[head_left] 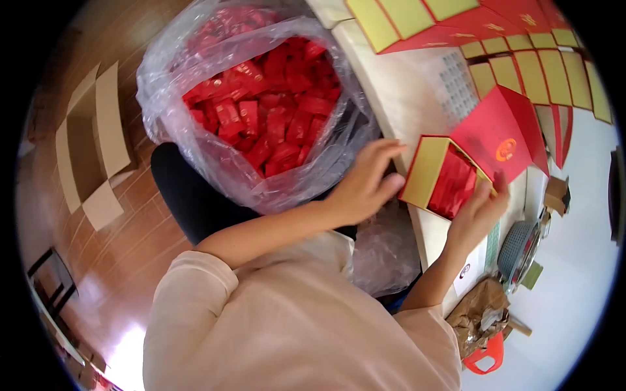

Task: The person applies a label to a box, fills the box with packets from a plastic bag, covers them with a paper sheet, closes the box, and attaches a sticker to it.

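An open red gift box (420, 176) with gold-coloured walls sits on the table edge, its red lid (486, 130) folded back and marked with an orange round emblem. Red foil packets (453, 182) fill the inside. My right hand (481, 212) grips the box's near right rim, thumb and fingers at the edge beside the packets. Just left of the box, my left hand (368, 186) hangs empty with its fingers apart. A large clear plastic bag (160, 98), full of the same kind of red packets (280, 111), stands open by the table.
Rows of red-and-gold boxes (521, 75) line the far side of the table (398, 91). A sheet of round stickers (456, 85) lies before them. On the floor at left is an open cardboard box (91, 146). A grey basket (516, 247) and crumpled brown paper (482, 313) sit at right.
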`<state>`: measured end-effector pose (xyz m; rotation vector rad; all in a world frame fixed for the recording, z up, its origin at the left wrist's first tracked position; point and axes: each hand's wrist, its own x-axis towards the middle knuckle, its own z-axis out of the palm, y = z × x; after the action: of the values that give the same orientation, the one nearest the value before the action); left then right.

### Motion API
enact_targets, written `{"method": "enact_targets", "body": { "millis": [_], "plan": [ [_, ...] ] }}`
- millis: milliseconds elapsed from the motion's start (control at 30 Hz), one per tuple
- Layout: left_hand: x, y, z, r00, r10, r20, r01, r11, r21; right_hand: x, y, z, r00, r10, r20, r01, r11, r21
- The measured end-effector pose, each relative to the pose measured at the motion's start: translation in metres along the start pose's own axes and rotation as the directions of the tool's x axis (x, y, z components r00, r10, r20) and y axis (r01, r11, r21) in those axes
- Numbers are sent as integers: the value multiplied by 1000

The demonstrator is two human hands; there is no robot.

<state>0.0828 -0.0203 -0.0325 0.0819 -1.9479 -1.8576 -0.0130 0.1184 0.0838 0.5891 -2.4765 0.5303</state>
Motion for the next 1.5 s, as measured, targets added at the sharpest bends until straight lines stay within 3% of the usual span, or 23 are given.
{"method": "enact_targets", "body": {
  "millis": [67,133,200,267,300,333,367,433,600,667,800,867,900,1000,1067,1100,1200,1267,1333,1367,1400,1467,1500],
  "plan": [
    [-28,-37,-31,981,-54,-184,91,977,195,-16,-35,1,995,-72,-71,89,957,278],
    [-64,-81,-59,946,-155,-284,233,935,266,-41,-67,33,940,-342,-10,290,783,550],
    [-118,-127,-82,926,-271,-263,377,687,621,-62,-111,82,840,-505,199,232,665,710],
    [-165,-137,-97,904,-401,-147,335,451,828,-101,-125,156,693,-557,459,108,709,697],
    [-178,-130,-102,896,-412,-165,354,441,825,-125,-122,195,602,-556,573,53,744,666],
    [-188,-121,-107,840,-541,-48,307,401,863,-150,-116,229,499,-547,672,9,779,627],
    [-194,-115,-111,752,-656,61,252,372,893,-173,-110,256,486,-563,668,12,769,639],
    [-203,-115,-111,768,-640,24,308,402,862,-208,-105,289,271,-480,834,57,873,484],
    [-186,-100,-114,747,-662,-52,411,400,819,-206,-143,297,217,-422,880,183,903,388],
    [-187,-101,-116,739,-662,-126,486,395,779,-202,-153,307,241,-600,763,363,785,502],
    [-194,-105,-126,742,-613,-271,623,480,617,-197,-178,331,236,-641,730,198,768,610],
    [-198,-109,-133,660,-673,-333,751,572,330,-202,-186,339,115,-439,891,119,896,427],
    [-198,-111,-134,657,-673,-338,753,571,326,-207,-185,343,111,-443,890,122,894,430],
    [-199,-115,-137,666,-649,-368,742,627,238,-219,-178,347,202,-406,891,184,910,372],
    [-199,-116,-141,664,-672,-328,742,648,174,-220,-164,344,316,-540,780,140,840,525],
    [-201,-120,-142,664,-672,-326,741,650,169,-215,-160,336,314,-539,782,143,841,522],
    [-208,-140,-141,629,-693,-353,727,685,-48,-195,-133,318,512,-431,743,-101,829,551],
    [-209,-153,-141,599,-717,-357,659,695,-288,-180,-108,312,560,-335,758,-266,793,548],
    [-200,-149,-146,584,-762,-280,668,647,-368,-164,-95,292,461,-165,872,-712,518,474],
    [-192,-141,-146,535,-785,-311,633,617,-468,-153,-99,276,428,-108,897,-802,412,432],
    [-186,-138,-146,482,-809,-335,587,583,-562,-148,-96,268,435,-102,895,-799,415,436],
    [-176,-134,-148,521,-787,-330,596,612,-520,-143,-90,258,399,-116,910,-837,360,413],
    [-163,-121,-149,511,-792,-335,542,599,-589,-144,-89,252,437,-140,888,-769,453,450]
  ]
}}
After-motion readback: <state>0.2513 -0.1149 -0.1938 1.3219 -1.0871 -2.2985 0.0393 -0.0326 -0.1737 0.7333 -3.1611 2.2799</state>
